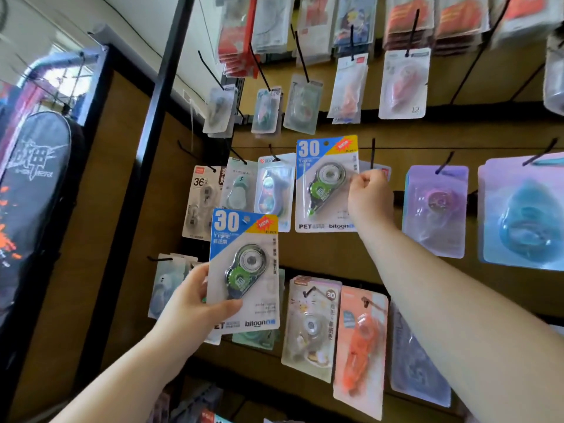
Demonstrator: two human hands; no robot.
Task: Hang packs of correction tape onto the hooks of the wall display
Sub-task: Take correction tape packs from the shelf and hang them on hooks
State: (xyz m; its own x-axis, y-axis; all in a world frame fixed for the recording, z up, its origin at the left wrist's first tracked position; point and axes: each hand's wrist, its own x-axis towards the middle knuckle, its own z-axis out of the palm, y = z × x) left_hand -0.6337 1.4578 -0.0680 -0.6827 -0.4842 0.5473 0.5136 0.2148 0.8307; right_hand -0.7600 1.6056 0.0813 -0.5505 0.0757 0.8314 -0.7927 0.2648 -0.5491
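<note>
The right hand [370, 193] pinches the right edge of one correction tape pack [326, 184], fingers curled on the card, holding it up against the wall display [335, 251]. Its hang hole sits just left of a black hook [373, 152]; I cannot tell whether the hole is on any hook. The left hand [195, 300] grips a second pack [244, 270] lower down, thumb across its front, not on a hook. A pinch at one edge probably lets the card swing, so the small hole could miss the hook tip and the pack could slip and fall. A card with a red mark [383, 171] already hangs on that hook, partly behind the hand. A clear pack [274, 190] sits tight on the left and a purple pack [436, 209] hangs to the right, leaving little room. The second pack overlaps the packs hanging behind it.
</note>
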